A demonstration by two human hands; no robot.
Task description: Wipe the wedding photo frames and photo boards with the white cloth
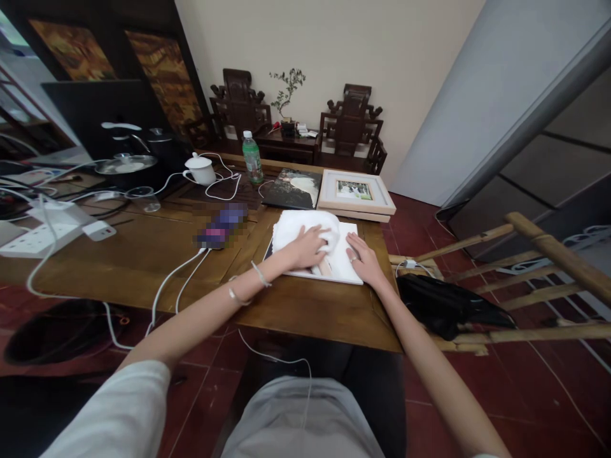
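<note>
A white picture frame [344,270] lies flat on the wooden table [305,312] in front of me. A white cloth [298,226] is bunched on its left half. My left hand [308,247] presses down on the cloth, fingers spread over it. My right hand [365,257] lies flat on the frame's right part, fingers stretched out, a ring on one finger. Thin bracelets circle my left wrist.
Behind lie a light-framed picture [356,191] and a dark print [293,187]. Further left are a green bottle [251,158], a white lidded cup [200,170], a blurred phone [224,226] on a cable, power strips [48,229] and a kettle. A bamboo chair [525,280] with a black bag [443,308] stands right.
</note>
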